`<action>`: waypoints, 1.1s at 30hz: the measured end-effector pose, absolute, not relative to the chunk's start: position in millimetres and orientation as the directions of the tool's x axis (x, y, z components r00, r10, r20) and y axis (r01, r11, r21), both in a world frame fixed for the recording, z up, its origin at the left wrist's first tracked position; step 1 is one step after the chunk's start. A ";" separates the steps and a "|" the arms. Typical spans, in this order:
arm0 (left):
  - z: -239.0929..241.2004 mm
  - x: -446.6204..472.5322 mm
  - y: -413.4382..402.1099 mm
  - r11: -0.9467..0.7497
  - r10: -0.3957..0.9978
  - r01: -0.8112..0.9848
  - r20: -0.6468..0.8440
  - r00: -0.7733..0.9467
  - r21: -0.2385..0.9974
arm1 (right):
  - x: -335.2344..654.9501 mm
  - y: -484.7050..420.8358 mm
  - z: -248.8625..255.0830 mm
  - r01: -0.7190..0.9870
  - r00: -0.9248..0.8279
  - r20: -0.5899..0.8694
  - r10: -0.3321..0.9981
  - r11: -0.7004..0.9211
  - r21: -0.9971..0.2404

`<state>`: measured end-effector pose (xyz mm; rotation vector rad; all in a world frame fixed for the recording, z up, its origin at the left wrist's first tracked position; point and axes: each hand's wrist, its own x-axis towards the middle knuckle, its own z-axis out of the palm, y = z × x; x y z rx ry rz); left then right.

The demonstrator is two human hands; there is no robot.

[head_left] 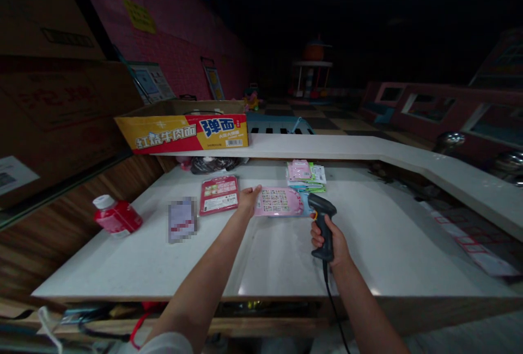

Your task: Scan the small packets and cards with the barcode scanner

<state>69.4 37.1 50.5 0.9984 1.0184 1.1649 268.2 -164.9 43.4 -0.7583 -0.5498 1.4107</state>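
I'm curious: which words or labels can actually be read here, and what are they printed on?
"红烧牛肉面": yellow side of the cardboard box on the ledge.
"弹面": blue patch on the same box.
Too small or blurred to read: the pink packet at the left hand, the red packet, the packet stack, the red bottle, the yellow wall note, the blurred card.
No readable text: the scanner in the right hand.
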 end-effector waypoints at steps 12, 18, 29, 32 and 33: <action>33.7 56.8 14.5 -0.412 0.911 0.375 0.371 0.181 0.830 | 267.2 -163.2 44.9 -0.658 0.125 -0.118 0.985 -0.007 -0.753; 25.2 60.9 -17.8 -0.496 0.868 0.508 0.411 0.279 0.704 | 266.6 -164.9 46.8 -0.667 0.120 -0.126 0.985 -0.014 -0.745; 32.8 75.9 -34.7 -0.491 0.861 0.658 0.433 0.267 0.571 | 266.1 -164.9 46.9 -0.721 0.102 -0.143 0.984 -0.026 -0.692; 36.9 64.9 -32.1 -0.498 0.853 0.664 0.451 0.261 0.558 | 265.6 -166.6 46.4 -0.729 0.094 -0.155 0.983 -0.038 -0.684; 39.8 58.7 -30.0 -0.494 0.853 0.673 0.459 0.250 0.551 | 265.5 -167.4 46.0 -0.729 0.091 -0.157 0.983 -0.042 -0.683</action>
